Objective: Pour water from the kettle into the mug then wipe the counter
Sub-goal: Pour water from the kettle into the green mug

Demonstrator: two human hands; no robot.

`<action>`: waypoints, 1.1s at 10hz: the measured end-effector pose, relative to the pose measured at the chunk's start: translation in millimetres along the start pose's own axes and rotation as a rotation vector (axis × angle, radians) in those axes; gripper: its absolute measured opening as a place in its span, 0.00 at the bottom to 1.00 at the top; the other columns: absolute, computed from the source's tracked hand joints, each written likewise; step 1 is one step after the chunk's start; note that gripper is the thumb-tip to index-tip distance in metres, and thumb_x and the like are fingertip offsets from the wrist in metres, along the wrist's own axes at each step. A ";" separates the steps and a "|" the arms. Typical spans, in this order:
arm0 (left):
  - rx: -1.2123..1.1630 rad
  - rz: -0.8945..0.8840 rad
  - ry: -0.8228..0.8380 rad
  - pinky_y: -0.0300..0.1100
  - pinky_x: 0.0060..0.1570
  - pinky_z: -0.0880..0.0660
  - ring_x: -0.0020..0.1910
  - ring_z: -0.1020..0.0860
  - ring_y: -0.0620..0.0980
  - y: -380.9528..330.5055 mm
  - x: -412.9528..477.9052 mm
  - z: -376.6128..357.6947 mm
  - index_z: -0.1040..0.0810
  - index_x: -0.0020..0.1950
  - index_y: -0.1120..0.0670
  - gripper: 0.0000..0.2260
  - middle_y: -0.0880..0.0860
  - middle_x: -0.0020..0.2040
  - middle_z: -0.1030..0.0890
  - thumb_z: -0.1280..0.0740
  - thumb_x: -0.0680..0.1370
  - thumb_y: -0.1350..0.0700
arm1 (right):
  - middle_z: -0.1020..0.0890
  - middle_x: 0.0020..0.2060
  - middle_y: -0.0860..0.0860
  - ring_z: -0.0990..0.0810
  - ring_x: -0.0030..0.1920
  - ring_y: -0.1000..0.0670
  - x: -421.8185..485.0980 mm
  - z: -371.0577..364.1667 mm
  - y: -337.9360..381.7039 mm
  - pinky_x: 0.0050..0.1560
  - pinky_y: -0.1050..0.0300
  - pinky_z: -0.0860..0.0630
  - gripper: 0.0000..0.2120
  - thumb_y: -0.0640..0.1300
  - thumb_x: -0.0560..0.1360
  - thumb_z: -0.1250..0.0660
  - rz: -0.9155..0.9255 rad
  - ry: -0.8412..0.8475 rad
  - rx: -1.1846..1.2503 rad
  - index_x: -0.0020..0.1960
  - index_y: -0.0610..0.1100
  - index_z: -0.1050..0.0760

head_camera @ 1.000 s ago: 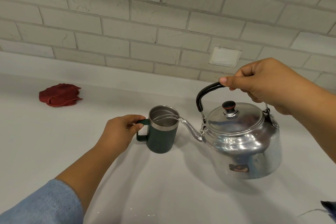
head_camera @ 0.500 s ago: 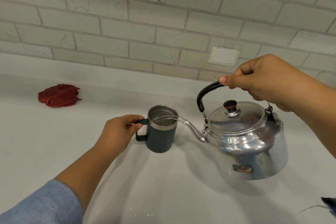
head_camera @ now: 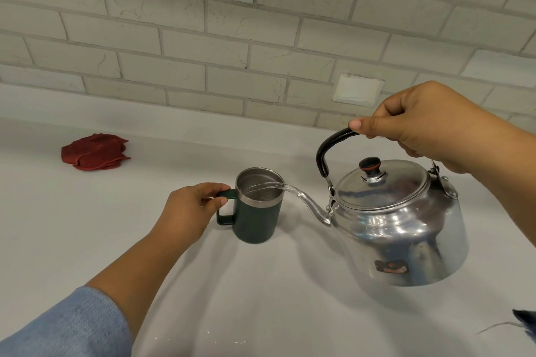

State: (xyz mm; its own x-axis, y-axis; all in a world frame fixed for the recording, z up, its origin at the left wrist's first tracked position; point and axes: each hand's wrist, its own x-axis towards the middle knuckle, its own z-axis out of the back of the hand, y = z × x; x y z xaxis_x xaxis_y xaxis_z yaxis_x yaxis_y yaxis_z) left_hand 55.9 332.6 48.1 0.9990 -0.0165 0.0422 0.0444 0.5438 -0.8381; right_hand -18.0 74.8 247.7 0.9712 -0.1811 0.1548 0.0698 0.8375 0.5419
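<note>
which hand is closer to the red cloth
Left. The left hand grips the mug's handle, right of and nearer the camera than the red cloth. The right hand holds the kettle's handle on the far right, with the mug between.

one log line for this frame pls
stage: pouring | right hand: tilting kettle by handle | left hand: steadying mug | water: entering mug | cloth: untouched, far left | wipe: pending

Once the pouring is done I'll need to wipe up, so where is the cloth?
In the head view, the red cloth lies on the counter far left, near the wall, well left of the mug.
</note>
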 end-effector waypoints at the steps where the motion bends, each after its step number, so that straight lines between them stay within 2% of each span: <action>1: -0.004 0.003 -0.005 0.38 0.53 0.32 0.45 0.25 0.44 1.0 0.8 -0.2 0.19 0.58 0.48 0.12 0.44 0.47 0.20 0.32 0.75 0.56 | 0.32 0.17 0.54 0.34 0.24 0.49 0.3 0.5 0.6 0.30 0.60 0.34 0.20 0.63 0.61 0.26 -0.002 -0.001 -0.015 0.32 0.45 0.20; 2: -0.005 0.003 -0.006 0.38 0.52 0.32 0.43 0.25 0.42 1.3 1.1 -0.5 0.19 0.57 0.48 0.11 0.45 0.47 0.20 0.32 0.75 0.55 | 0.31 0.24 0.48 0.34 0.24 0.49 0.3 0.6 1.0 0.31 0.59 0.33 0.20 0.63 0.60 0.27 0.006 0.005 -0.028 0.31 0.45 0.21; 3: -0.006 0.003 -0.004 0.38 0.53 0.31 0.45 0.25 0.44 0.7 0.8 -0.5 0.20 0.58 0.48 0.11 0.46 0.48 0.20 0.32 0.76 0.55 | 0.31 0.25 0.47 0.35 0.24 0.49 -0.5 0.4 1.6 0.30 0.60 0.34 0.20 0.62 0.61 0.26 -0.002 0.010 -0.029 0.31 0.45 0.21; 5: 0.013 0.007 -0.001 0.41 0.56 0.30 0.47 0.25 0.46 -0.7 0.5 -0.8 0.20 0.59 0.49 0.12 0.49 0.53 0.18 0.32 0.76 0.56 | 0.31 0.24 0.48 0.35 0.22 0.50 -1.4 0.7 4.5 0.28 0.60 0.35 0.19 0.62 0.62 0.26 0.003 0.010 -0.055 0.31 0.45 0.21; 7: 0.026 0.006 -0.003 0.43 0.58 0.30 0.48 0.25 0.46 -0.7 0.8 -1.4 0.21 0.60 0.50 0.13 0.50 0.55 0.18 0.32 0.76 0.56 | 0.34 0.17 0.53 0.35 0.19 0.53 -2.4 1.9 6.4 0.28 0.60 0.35 0.19 0.62 0.62 0.26 0.002 0.013 -0.074 0.31 0.45 0.21; 9: 0.019 0.009 0.001 0.42 0.57 0.30 0.48 0.25 0.46 -0.2 1.6 -1.4 0.20 0.60 0.49 0.13 0.49 0.54 0.18 0.32 0.76 0.56 | 0.34 0.18 0.51 0.36 0.20 0.52 -2.9 2.7 7.9 0.28 0.61 0.35 0.20 0.63 0.61 0.27 0.007 0.025 -0.083 0.32 0.45 0.20; 11: 0.014 0.004 0.002 0.39 0.54 0.31 0.47 0.24 0.46 0.3 1.3 -1.3 0.20 0.59 0.49 0.12 0.49 0.53 0.18 0.32 0.76 0.56 | 0.34 0.12 0.54 0.34 0.15 0.57 -4.6 4.1 13.0 0.27 0.62 0.39 0.19 0.61 0.63 0.26 0.002 0.031 -0.095 0.32 0.45 0.21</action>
State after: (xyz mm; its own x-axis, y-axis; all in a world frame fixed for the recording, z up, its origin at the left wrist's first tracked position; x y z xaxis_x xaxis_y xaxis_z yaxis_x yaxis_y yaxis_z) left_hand 57.2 331.7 47.2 0.9992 -0.0161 0.0372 0.0399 0.5552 -0.8307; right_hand -22.4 84.5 257.4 0.9779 -0.1644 0.1294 0.0875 0.8832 0.4607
